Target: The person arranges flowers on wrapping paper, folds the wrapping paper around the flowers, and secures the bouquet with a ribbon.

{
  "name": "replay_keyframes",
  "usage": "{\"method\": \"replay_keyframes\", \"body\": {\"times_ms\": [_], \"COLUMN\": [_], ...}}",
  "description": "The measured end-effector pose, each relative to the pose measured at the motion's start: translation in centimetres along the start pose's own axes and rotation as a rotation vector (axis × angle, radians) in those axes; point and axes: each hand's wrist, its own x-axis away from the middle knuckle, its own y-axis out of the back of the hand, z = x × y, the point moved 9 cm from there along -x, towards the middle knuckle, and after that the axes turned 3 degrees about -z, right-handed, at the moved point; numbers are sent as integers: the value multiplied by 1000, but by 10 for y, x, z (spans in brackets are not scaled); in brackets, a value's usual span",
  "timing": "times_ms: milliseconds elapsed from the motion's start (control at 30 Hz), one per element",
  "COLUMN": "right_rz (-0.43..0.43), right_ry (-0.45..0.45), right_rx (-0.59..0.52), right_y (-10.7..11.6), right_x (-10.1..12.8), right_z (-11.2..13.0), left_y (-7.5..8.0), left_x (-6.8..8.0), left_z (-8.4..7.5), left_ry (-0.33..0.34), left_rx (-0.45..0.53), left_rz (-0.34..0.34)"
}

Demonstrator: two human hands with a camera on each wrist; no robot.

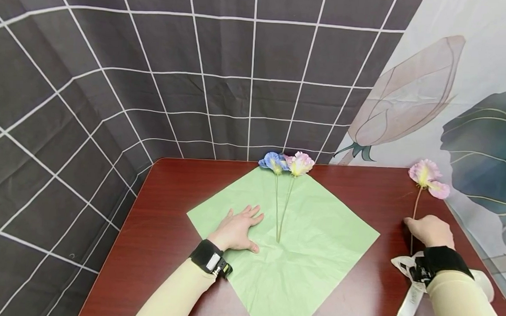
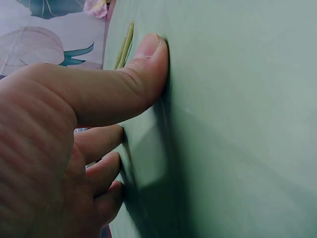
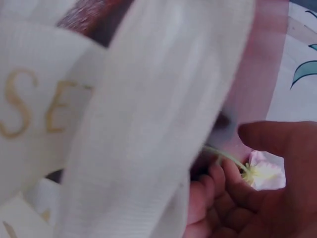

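Observation:
My left hand (image 1: 237,228) rests with spread fingers on a square sheet of green wrapping paper (image 1: 316,257). To its right, a blue artificial flower (image 1: 273,162) and a pink-and-white one (image 1: 300,164) lie on the sheet, stems converging downward. At the table's right side, my right hand (image 1: 431,231) has its fingers curled at the stem of another pink artificial flower (image 1: 425,174). That stem crosses the curled fingers (image 3: 233,181) in the right wrist view, while the thumb stands apart. White ribbon (image 3: 148,119) with gold letters partly blocks this view.
The dark red wooden table (image 1: 156,210) carries everything. Loose ribbon (image 1: 408,309) lies under and beside the right wrist. A grey grid-patterned cloth (image 1: 224,46) rises behind and to the left, and a floral cloth (image 1: 414,104) hangs at the right.

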Motion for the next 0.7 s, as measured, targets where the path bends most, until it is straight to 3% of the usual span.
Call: {"method": "replay_keyframes", "body": {"times_ms": [700], "right_rz": [52], "right_ry": [-53], "right_rx": [15], "right_y": [-12], "right_x": [0], "right_z": [2], "left_y": [3], "left_x": [2], "left_z": [-3], "left_ry": [1], "left_rx": [-3], "left_rz": [0]}}
